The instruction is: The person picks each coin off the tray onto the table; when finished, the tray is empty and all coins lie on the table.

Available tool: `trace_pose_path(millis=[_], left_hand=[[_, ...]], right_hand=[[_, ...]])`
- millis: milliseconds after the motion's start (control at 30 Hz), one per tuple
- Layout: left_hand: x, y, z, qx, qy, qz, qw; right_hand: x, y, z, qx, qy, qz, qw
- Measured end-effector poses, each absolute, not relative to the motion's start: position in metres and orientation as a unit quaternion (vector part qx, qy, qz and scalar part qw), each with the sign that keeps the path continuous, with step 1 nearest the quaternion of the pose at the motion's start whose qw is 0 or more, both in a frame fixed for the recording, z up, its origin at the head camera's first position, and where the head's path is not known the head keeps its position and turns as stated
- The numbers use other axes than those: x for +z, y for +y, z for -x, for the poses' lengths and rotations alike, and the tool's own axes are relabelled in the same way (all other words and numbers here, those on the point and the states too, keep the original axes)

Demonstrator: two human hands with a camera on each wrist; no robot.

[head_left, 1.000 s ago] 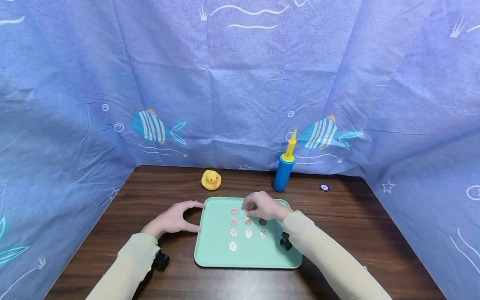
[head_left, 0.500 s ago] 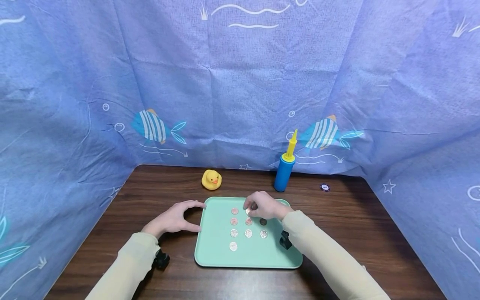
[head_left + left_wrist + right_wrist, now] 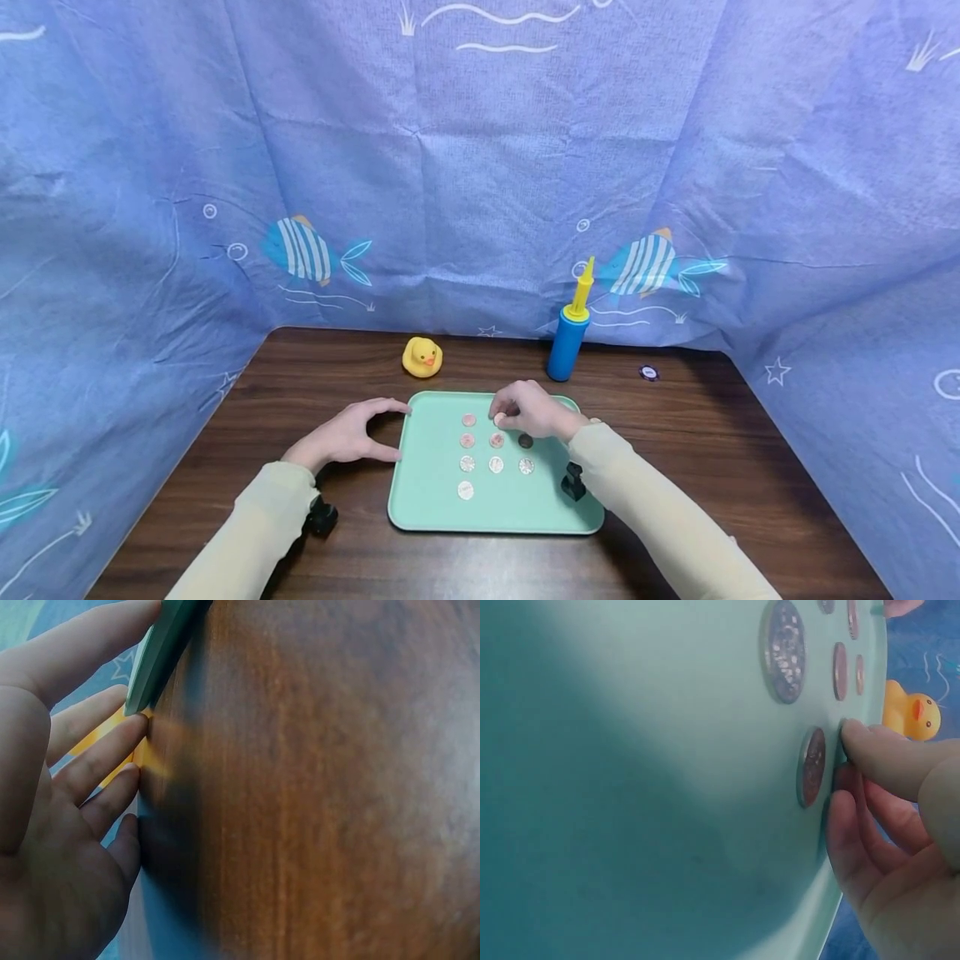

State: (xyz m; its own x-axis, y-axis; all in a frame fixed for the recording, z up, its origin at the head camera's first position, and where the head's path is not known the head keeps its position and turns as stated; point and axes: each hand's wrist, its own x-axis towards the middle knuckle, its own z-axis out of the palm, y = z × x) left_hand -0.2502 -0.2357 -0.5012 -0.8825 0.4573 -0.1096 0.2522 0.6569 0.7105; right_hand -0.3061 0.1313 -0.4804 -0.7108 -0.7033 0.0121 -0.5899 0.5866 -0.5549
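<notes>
A pale green tray [image 3: 427, 512] lies on the table with several coins in rough rows, among them a silver coin [image 3: 466, 490], a copper coin [image 3: 467, 441] and a dark coin [image 3: 526, 441]. My right hand [image 3: 532, 411] reaches over its far right part and pinches a light coin [image 3: 499, 419] between thumb and fingers, low over the tray; in the right wrist view the thumb [image 3: 889, 761] hides that coin. My left hand [image 3: 347, 433] is spread at the tray's left edge, thumb and fingertips right at the rim, and holds nothing.
Behind the tray sits a yellow rubber duck [image 3: 422, 357]. A blue hand pump [image 3: 567, 346] with a yellow top stands at the back right, and a dark poker chip [image 3: 648, 373] lies right of it. A blue fish-patterned cloth [image 3: 480, 208] hangs behind the table.
My right hand has shifted slightly to the right, and the light coin at its fingertips has moved with it. The left hand and the other coins stay put.
</notes>
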Motion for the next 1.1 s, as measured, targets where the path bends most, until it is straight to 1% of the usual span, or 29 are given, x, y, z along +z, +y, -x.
trace_pose_path(millis=[367, 600, 1100], left_hand=[[-0.502, -0.235, 0.251, 0.366, 0.898, -0.202, 0.138], [-0.502, -0.236, 0.250, 0.359, 0.900, -0.213, 0.128], [-0.502, -0.236, 0.249, 0.362, 0.898, -0.212, 0.128]], right_hand=[[-0.479, 0.152, 0.307, -0.329, 0.860, 0.371, 0.118], [-0.471, 0.170, 0.300, -0.341, 0.865, 0.347, 0.125], [-0.467, 0.232, 0.293, -0.375, 0.877, 0.283, 0.101]])
